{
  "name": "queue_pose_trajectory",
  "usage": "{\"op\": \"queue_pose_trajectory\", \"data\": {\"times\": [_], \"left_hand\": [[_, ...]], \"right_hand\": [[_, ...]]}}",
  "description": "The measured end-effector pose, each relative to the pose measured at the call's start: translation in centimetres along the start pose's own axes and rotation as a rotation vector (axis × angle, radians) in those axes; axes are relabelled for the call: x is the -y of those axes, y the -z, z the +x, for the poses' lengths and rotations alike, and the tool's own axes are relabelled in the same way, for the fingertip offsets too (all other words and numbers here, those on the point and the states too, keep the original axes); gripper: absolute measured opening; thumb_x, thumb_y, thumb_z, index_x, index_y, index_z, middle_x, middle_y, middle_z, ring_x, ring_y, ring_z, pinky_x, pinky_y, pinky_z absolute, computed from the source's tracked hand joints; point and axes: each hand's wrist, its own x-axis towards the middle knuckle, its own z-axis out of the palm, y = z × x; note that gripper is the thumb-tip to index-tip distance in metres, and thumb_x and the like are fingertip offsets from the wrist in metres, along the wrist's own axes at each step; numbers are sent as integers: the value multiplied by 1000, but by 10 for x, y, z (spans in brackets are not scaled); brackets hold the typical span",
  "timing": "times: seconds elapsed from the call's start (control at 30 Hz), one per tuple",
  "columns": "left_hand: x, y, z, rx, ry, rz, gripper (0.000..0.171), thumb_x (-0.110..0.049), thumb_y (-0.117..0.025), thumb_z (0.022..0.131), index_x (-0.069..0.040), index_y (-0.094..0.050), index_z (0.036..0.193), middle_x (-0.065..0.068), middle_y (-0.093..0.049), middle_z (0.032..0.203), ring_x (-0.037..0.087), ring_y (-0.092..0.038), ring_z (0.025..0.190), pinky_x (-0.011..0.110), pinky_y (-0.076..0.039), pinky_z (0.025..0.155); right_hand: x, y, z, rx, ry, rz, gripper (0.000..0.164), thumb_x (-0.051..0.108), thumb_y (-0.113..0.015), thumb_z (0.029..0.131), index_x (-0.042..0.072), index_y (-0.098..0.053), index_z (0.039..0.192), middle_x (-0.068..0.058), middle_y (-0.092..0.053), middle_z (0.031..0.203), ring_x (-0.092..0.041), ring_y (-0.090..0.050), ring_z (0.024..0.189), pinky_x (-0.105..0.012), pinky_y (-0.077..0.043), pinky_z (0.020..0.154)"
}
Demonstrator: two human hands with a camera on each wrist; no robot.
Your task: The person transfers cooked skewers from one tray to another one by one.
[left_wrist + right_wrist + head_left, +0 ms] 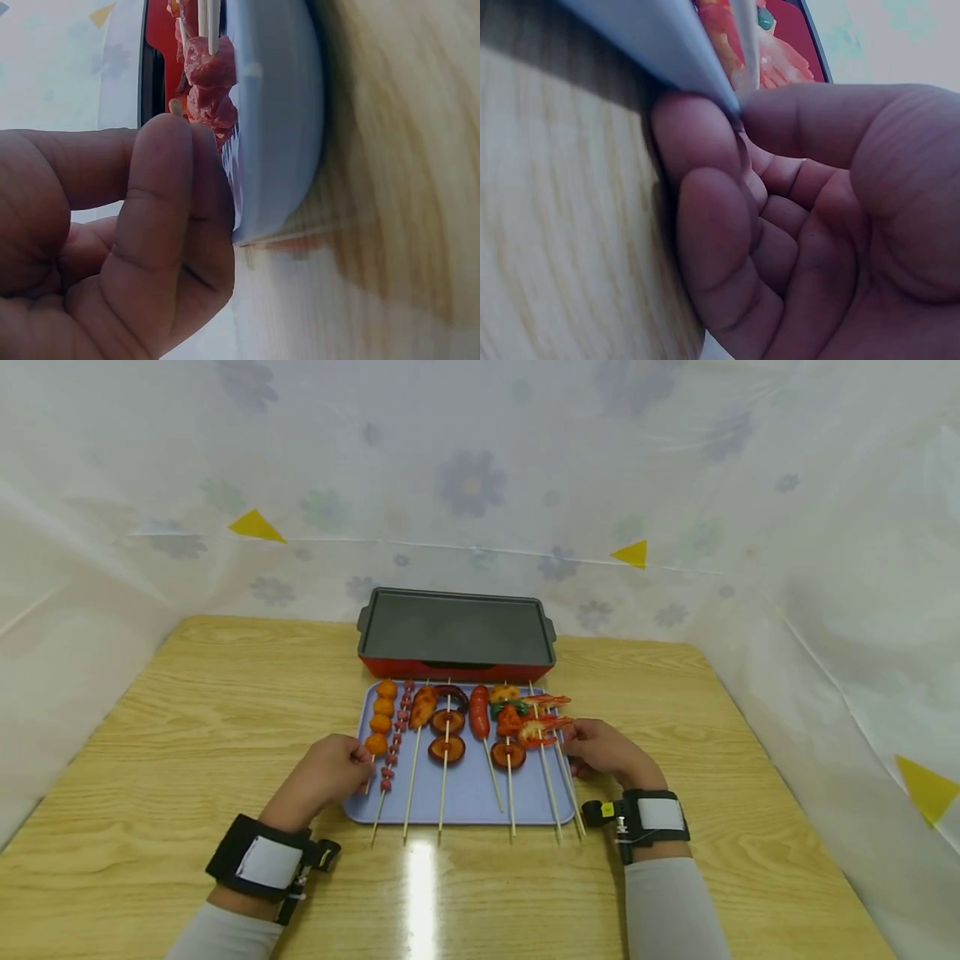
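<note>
My left hand (pixel 335 768) pinches the stick of a skewer of orange balls (pixel 381 723) at the left side of a pale blue tray (pixel 465 806). In the left wrist view the stick's end (pixel 175 107) pokes out past the fingertips, beside chunks of reddish meat (pixel 210 64). My right hand (pixel 603 750) grips the tray's right edge. The right wrist view shows its thumb above the tray's rim (pixel 682 52) and the fingers below. Near that hand lie shrimp skewers (pixel 538 732). A skewer of small pink meat pieces (pixel 395 739) lies next to the orange balls.
Behind the tray stands a red griddle with a flat dark plate (pixel 457 627). More skewers fill the tray, with a sausage (pixel 478 712) and mushroom slices (pixel 447 749) among them; several sticks jut over its front edge. A flowered curtain (pixel 472 485) hangs around the wooden table (pixel 225 710).
</note>
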Motion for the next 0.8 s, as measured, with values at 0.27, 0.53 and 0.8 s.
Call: {"op": "queue_pose_trajectory", "data": {"times": [0.27, 0.53, 0.8], "left_hand": [[1, -4, 2, -42, -19, -21, 21, -6, -61, 92, -3, -60, 71, 5, -58, 64, 17, -54, 56, 28, -42, 49], [-1, -6, 2, -69, -13, 27, 26, -10, -70, 89, -5, -59, 66, 4, -55, 60, 17, -52, 54, 27, -39, 47], [-1, -6, 0, -99, -26, 62, 29, -11, -70, 88, -7, -58, 63, 3, -53, 56, 16, -49, 51, 26, -36, 45]], "right_hand": [[-1, 1, 1, -2, 6, -9, 12, 12, -53, 101, 0, -53, 99, -11, -58, 81, -19, -59, 66, -30, -49, 58], [-1, 0, 3, -6, -9, 6, 12, 12, -52, 101, 1, -53, 97, -11, -57, 81, -18, -58, 64, -29, -49, 57], [0, -1, 5, -2, -7, -4, 12, 12, -53, 101, 1, -53, 97, -10, -58, 80, -18, -58, 64, -29, -49, 58]]}}
